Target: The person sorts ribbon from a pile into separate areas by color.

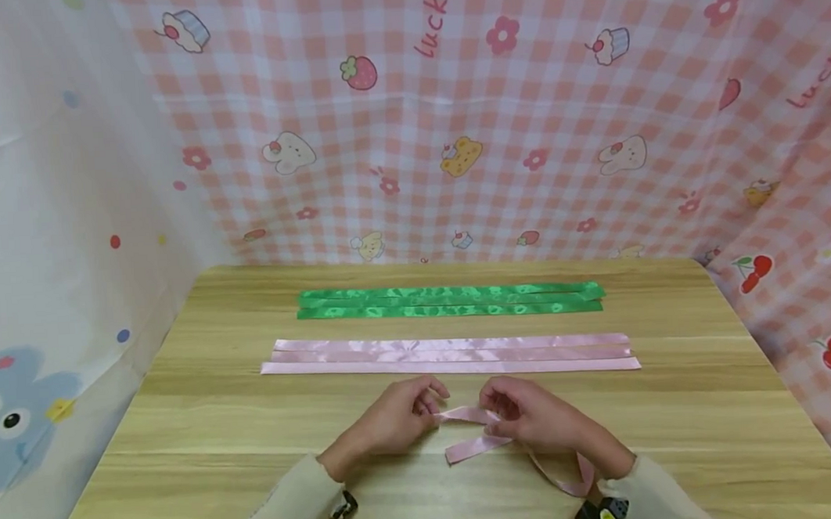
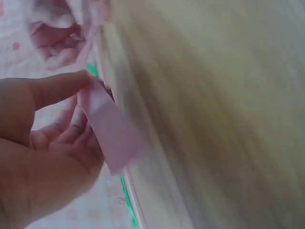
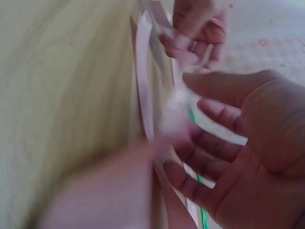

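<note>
A loose pink satin ribbon [image 1: 473, 448] is stretched and looped between both hands, just above the table's near middle. My left hand [image 1: 399, 419] pinches it between thumb and finger, and a flat free end [image 2: 112, 129] hangs past that pinch in the left wrist view. My right hand [image 1: 540, 416] holds the ribbon a short way to the right, its thumb [image 3: 219, 86] against the strip, which is blurred in the right wrist view. The remaining length curves down below the right wrist. Directly beyond the hands lie three pink ribbons [image 1: 449, 353] side by side.
Farther back, three green ribbons [image 1: 453, 301] lie parallel to the pink ones on the wooden table [image 1: 184, 428]. A checked pink cloth [image 1: 409, 134] hangs behind the table, with a white printed cloth [image 1: 45, 193] at the left.
</note>
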`<state>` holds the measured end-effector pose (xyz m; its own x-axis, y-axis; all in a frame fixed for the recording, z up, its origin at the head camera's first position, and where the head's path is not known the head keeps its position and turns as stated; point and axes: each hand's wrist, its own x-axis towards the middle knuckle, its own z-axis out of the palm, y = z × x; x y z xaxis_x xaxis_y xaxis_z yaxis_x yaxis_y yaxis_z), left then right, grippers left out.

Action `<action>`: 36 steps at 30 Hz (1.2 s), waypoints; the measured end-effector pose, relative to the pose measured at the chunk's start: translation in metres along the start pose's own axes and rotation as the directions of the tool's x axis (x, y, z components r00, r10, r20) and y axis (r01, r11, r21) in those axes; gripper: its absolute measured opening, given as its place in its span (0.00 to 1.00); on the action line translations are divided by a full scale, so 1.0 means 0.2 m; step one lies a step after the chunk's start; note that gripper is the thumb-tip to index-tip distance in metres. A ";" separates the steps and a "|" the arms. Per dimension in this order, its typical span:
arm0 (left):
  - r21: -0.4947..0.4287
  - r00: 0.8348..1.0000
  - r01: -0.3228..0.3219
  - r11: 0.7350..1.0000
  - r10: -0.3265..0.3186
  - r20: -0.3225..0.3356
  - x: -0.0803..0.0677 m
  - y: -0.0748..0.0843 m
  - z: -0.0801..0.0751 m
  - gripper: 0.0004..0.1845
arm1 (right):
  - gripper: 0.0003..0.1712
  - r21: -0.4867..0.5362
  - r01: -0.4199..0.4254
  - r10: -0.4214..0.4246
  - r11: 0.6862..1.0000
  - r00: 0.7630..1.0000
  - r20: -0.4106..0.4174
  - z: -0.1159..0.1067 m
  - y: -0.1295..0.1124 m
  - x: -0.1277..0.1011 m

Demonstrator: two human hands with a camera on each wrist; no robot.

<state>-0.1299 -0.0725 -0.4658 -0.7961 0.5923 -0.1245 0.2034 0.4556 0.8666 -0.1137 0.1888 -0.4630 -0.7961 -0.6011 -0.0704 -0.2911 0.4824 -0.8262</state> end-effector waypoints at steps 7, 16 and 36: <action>-0.289 0.991 0.112 0.951 -0.087 0.099 -0.02 0.02 -0.04 0.17 | 0.09 0.053 -0.068 0.068 0.996 0.998 -0.007 0.03 -0.03 0.02; -0.549 0.974 0.181 0.816 -0.074 0.212 -0.03 0.03 -0.06 0.23 | 0.09 0.232 -0.009 0.017 0.973 0.999 -0.032 0.01 -0.07 0.01; -0.210 1.000 0.001 0.978 0.000 0.001 -0.09 0.06 -0.20 0.17 | 0.15 0.116 -0.043 0.076 0.992 0.951 -0.301 0.03 -0.17 -0.01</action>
<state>-0.1356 -0.1050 -0.4329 -0.7956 0.5927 -0.1254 0.0784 0.3059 0.9488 -0.0996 0.1704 -0.4377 -0.9385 -0.3432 0.0381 -0.1931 0.4302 -0.8818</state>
